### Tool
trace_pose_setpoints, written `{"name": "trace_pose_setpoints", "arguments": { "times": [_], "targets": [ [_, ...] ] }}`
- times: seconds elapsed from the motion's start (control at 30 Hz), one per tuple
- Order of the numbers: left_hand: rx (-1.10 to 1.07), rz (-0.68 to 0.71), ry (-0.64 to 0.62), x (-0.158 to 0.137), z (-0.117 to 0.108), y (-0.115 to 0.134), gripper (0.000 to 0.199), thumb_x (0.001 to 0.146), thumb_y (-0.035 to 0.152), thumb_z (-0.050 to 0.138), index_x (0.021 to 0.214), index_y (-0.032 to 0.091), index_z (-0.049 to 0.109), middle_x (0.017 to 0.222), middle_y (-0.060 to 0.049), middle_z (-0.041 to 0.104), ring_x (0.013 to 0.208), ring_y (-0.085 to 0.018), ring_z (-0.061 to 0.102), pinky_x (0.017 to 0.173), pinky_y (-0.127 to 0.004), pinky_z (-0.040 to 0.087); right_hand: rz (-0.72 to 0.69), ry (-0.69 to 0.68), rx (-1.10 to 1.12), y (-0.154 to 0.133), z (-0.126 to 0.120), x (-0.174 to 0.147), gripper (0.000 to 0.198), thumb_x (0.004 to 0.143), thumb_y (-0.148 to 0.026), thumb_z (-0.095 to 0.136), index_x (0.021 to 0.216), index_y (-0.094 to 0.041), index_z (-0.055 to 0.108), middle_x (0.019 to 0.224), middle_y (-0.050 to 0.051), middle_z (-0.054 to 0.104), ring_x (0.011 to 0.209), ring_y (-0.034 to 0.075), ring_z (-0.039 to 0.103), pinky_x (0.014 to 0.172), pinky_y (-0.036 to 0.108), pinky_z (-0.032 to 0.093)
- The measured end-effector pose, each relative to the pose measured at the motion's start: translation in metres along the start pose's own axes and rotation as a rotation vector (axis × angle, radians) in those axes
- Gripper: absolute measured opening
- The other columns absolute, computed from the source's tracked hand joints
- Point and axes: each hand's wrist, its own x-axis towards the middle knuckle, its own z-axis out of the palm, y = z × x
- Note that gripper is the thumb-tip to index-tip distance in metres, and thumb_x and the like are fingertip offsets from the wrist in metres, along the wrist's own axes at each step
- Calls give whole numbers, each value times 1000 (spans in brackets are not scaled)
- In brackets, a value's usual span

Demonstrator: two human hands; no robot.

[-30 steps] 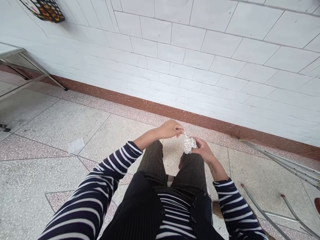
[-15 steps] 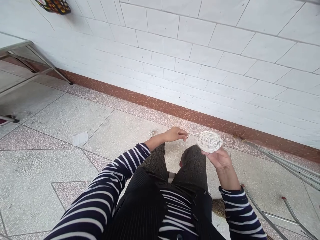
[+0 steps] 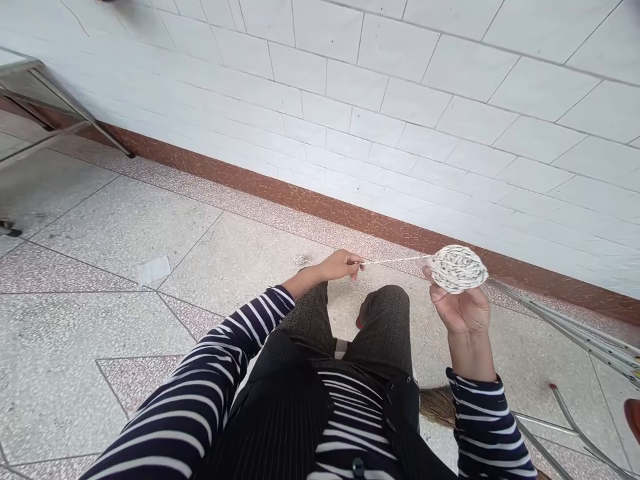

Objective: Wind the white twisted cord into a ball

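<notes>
My right hand (image 3: 461, 309) holds up a ball of white yarn (image 3: 458, 269), its fingers and thumb around the underside. A taut strand of yarn (image 3: 397, 259) runs leftward from the ball to my left hand (image 3: 343, 265). There the left fingers are closed, pinching the strand above my left knee. A small whitish bundle (image 3: 301, 260) lies on the floor just beyond my left wrist; what it is I cannot make out.
A white-tiled wall (image 3: 345, 120) with a reddish-brown skirting (image 3: 260, 193) stands ahead. To the left are a metal-legged table (image 3: 75, 110) and a white paper (image 3: 153, 271) on the floor. Metal tubing (image 3: 570, 320) and broom bristles (image 3: 437, 405) are at the right.
My right hand has moved right with the yarn ball, and my left hand slightly left. The strand between them is longer. The view has shifted a little.
</notes>
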Motion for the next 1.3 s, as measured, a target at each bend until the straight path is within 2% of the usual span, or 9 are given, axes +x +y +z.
{"name": "trace_pose_setpoints", "arguments": {
  "times": [0.13,0.27,0.37,0.47,0.6,0.83,0.93,1.1,1.3],
  "targets": [
    [306,79,81,3,-1,-1,31,80,18,53,104,17,73,98,-5,77,97,-22,69,92,-32,49,-8,-10,-18,0,4,-1,70,55,-30,88,121,-37,66,137,2,63,102,26,71,54,24,59],
    [287,295,137,11,21,19,47,83,23,62,130,18,63,138,-9,62,128,-26,57,113,-39,37,76,40,-61,18,14,2,67,53,-23,87,116,-30,67,123,5,71,93,23,72,61,28,62],
    [13,289,157,18,44,32,45,85,32,66,127,16,65,130,-9,68,121,-24,61,109,-35,41,98,39,-46,30,22,6,56,56,-20,85,110,-27,69,109,4,75,87,20,71,61,28,62],
    [-152,216,192,19,59,34,26,87,36,63,96,15,75,104,-6,76,104,-23,67,98,-33,47,77,22,-34,31,25,10,51,60,-19,82,109,-27,68,109,4,75,90,21,72,61,28,61],
    [-290,204,135,7,58,25,37,91,43,56,72,14,71,82,-5,74,88,-19,68,91,-30,48,14,51,-15,21,19,14,51,66,-22,80,114,-28,67,121,5,72,101,25,72,64,28,61],
    [-25,128,-21,-13,30,7,34,91,38,54,73,15,71,80,-2,72,79,-15,64,79,-23,45,-128,117,62,3,10,15,58,64,-22,78,121,-28,66,134,5,65,108,25,70,60,24,59],
    [58,95,18,-15,13,-13,37,93,38,48,76,16,71,83,-2,74,83,-15,65,81,-23,46,-164,98,58,-7,10,13,57,65,-25,76,121,-28,67,139,4,63,108,25,70,58,23,58],
    [436,-10,256,-13,-7,-37,25,93,31,52,90,18,74,97,-5,77,98,-22,67,97,-33,46,-161,109,15,-4,10,7,60,64,-25,77,122,-31,67,137,2,64,107,24,70,59,23,58],
    [407,177,385,0,25,0,41,93,26,58,134,21,59,142,-9,59,133,-25,53,118,-46,30,22,88,-17,34,25,5,56,60,-20,82,114,-27,68,117,4,73,93,20,71,62,24,59]
  ]
}}
